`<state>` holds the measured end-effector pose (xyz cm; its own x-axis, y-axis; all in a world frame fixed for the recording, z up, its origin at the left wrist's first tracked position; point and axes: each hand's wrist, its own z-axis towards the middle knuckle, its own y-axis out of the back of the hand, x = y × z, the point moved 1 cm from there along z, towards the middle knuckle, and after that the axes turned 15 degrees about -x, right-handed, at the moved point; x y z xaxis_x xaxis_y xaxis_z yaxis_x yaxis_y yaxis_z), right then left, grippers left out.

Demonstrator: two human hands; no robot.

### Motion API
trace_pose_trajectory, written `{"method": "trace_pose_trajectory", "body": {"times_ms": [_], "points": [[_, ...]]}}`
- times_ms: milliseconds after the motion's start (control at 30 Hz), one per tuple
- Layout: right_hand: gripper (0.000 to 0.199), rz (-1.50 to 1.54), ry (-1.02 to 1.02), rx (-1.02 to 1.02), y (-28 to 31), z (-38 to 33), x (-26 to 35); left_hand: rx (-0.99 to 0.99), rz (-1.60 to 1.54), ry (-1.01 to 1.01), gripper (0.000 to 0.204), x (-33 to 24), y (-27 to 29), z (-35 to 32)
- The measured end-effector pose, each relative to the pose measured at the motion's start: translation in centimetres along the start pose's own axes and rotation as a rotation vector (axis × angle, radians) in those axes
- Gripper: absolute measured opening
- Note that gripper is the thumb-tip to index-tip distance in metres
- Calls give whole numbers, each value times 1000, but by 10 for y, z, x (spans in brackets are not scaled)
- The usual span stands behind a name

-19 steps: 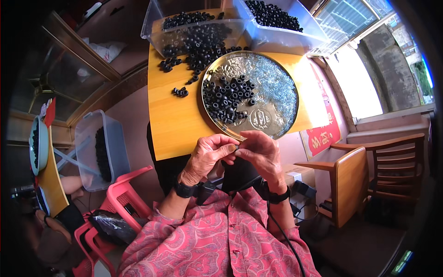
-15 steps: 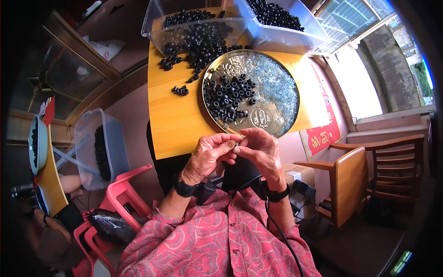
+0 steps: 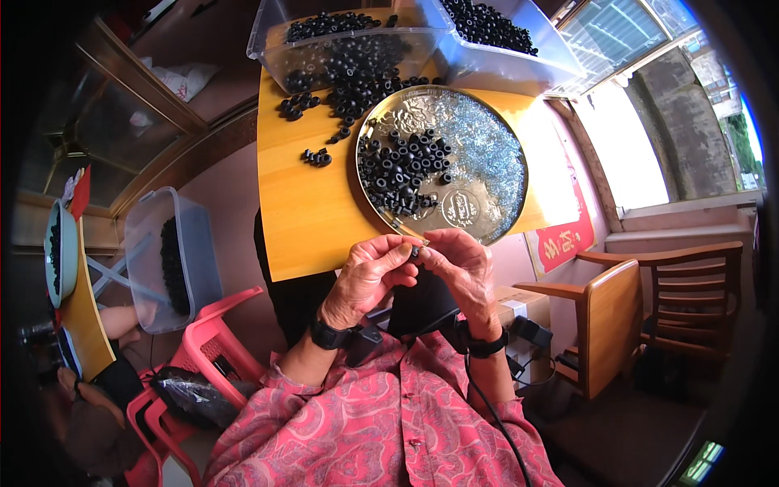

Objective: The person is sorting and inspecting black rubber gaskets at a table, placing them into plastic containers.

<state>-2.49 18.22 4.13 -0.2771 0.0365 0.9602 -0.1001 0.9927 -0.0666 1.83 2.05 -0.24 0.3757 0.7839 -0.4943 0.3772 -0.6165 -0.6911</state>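
My left hand (image 3: 369, 274) and my right hand (image 3: 461, 272) meet in front of the table's near edge, both with fingers pinched. A small black part (image 3: 415, 252) shows at my left thumb and fingertips, touching the tips of my right hand. A tiny pale glint lies by the right fingertips, too small to name. Just beyond my hands stands a round metal tray (image 3: 418, 96) with a raised pattern. Black ring-shaped parts (image 3: 403, 170) are heaped on its left side, and tiny clear bluish pieces (image 3: 493, 162) are spread over its right.
Clear plastic bins (image 3: 345, 47) of black rings stand at the table's far side, with loose rings (image 3: 350, 97) spilled on the yellow table (image 3: 296, 219). A pink plastic chair (image 3: 215, 345), another clear bin (image 3: 191, 268) and a person's arm (image 3: 122, 321) are left; a wooden chair (image 3: 613, 325) is right.
My fingers have shifted slightly around the small part, and its black side shows more now. The view has moved a little; the tray and heaps look the same.
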Motion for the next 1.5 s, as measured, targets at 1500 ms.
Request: {"method": "trace_pose_trajectory", "body": {"times_ms": [1500], "points": [[16, -715, 742, -294, -2, 40, -3, -34, 10, -45, 24, 0, 4, -3]]}}
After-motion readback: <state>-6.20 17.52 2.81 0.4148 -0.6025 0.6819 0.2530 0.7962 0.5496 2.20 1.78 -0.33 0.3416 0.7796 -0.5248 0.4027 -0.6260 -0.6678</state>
